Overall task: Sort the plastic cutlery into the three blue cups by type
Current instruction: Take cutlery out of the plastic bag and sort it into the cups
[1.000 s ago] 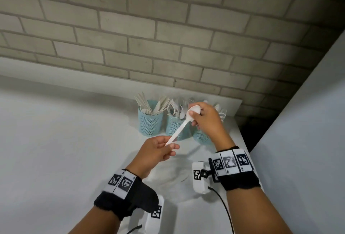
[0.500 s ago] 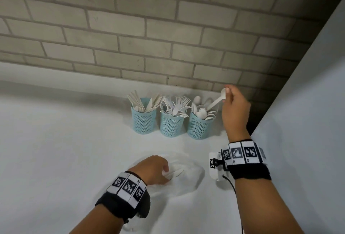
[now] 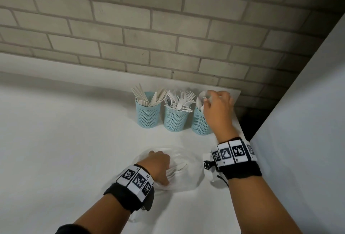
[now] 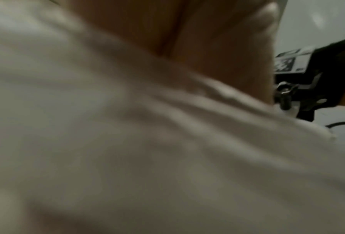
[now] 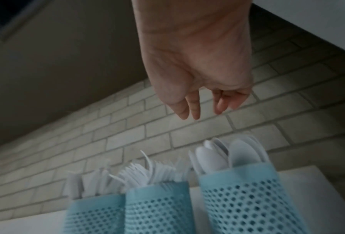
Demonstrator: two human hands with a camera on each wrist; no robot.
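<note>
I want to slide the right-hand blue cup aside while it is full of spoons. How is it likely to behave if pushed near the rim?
The right-hand blue cup is tall, narrow and perforated, so probably light. The spoons stand well above its rim, likely making it top-heavy and apt to tip. A push low on its wall seems safer.

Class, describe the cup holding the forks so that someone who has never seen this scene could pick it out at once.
Find the brick wall behind the white counter; three blue mesh cups stand in a row before it. The fork cup is the middle one, between the knife cup and the spoon cup. Only it bristles with white tines.
</note>
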